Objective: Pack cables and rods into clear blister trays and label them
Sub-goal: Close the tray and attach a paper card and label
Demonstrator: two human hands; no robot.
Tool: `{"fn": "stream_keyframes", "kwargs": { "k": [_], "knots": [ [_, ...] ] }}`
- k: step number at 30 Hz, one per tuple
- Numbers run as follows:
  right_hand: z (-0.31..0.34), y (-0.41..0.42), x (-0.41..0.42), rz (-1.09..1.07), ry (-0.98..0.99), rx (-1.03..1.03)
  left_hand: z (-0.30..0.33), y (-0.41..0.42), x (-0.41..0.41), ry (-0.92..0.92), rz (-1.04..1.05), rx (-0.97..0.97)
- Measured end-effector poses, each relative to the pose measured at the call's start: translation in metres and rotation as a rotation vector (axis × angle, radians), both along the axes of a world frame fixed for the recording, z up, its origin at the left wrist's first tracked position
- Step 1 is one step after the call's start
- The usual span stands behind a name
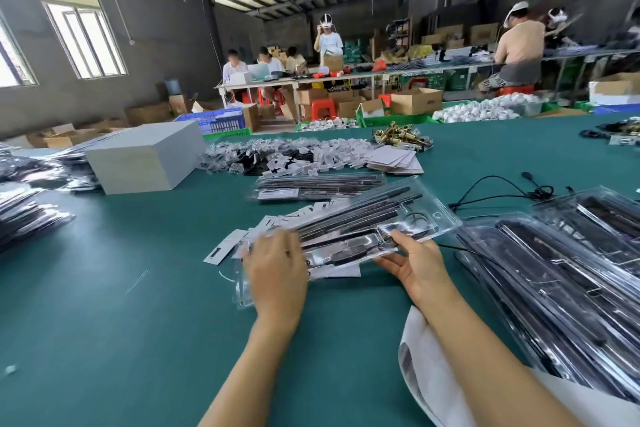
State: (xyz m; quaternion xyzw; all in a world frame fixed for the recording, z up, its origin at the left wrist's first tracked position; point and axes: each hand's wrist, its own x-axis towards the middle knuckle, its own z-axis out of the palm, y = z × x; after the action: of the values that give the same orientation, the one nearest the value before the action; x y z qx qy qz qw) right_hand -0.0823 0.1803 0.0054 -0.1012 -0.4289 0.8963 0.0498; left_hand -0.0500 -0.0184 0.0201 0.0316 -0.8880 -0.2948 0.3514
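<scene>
A clear blister tray (363,218) with black rods and a coiled cable in it is held tilted just above the green table (138,322). My left hand (277,270) grips its near left end, fingers curled over the edge. My right hand (415,260) holds its near right side, thumb on top and fingers underneath. White labels (263,225) lie fanned out beneath the tray. A second filled tray (318,185) lies flat behind it.
Stacked filled trays (554,270) crowd the right side. A loose black cable (502,187) lies behind them. A grey box (145,159) sits far left, with a heap of small bagged parts (294,154) beside it. Other people work at far tables.
</scene>
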Motion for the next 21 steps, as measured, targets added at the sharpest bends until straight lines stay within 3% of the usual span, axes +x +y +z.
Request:
{"fn": "stream_keyframes", "kwargs": {
  "k": [2,4,7,11,16,21],
  "knots": [
    [0.001,0.001,0.000,0.000,0.016,-0.023,0.014,-0.021,-0.004,-0.097,0.189,0.206],
    [0.002,0.001,0.001,0.012,0.031,-0.036,0.016,-0.043,-0.004,-0.212,0.211,0.374],
    [0.001,0.000,0.001,0.019,0.041,-0.038,0.003,-0.066,0.003,-0.226,0.107,0.642],
    [0.003,0.001,0.004,0.007,0.074,-0.053,-0.011,-0.083,0.011,-0.240,-0.251,1.274],
    [0.008,0.002,0.011,-0.012,0.108,-0.079,-0.005,-0.081,0.014,-0.284,-0.559,1.456],
    [0.010,-0.001,0.013,-0.022,0.096,-0.091,-0.008,-0.078,0.014,-0.320,-0.564,1.480]
  ]
}}
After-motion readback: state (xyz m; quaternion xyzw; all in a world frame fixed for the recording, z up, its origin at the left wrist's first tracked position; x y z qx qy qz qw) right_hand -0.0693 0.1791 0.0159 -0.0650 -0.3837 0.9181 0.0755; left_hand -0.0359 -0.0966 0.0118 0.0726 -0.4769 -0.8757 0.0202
